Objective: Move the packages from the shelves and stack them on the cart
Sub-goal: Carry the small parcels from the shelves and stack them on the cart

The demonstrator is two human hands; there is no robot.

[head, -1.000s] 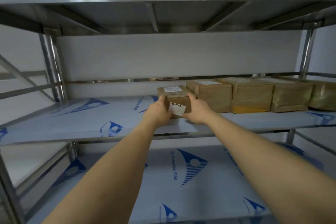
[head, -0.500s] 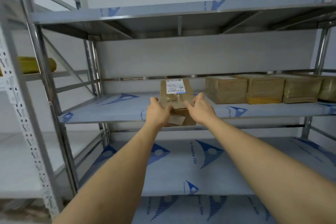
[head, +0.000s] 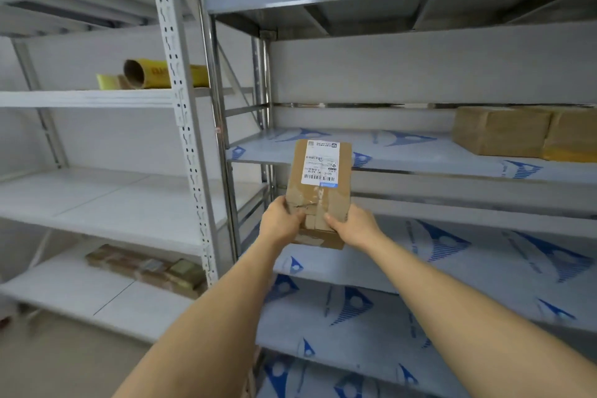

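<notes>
Whereas a second ago it sat on the steel shelf beside the others, the cardboard package is now clear of it, held upright in front, left hand and right hand gripping its lower corners. Fingers behind it are hidden; remaining packages are cut off at right. Brown, taped, creased, it bears a white shipping label, print illegible.

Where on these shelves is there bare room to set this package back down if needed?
The film-covered shelf is bare from its left post to the brown packages crowded at its right end. The white middle shelf left of the perforated upright is bare too. Both hands hold the package.
</notes>
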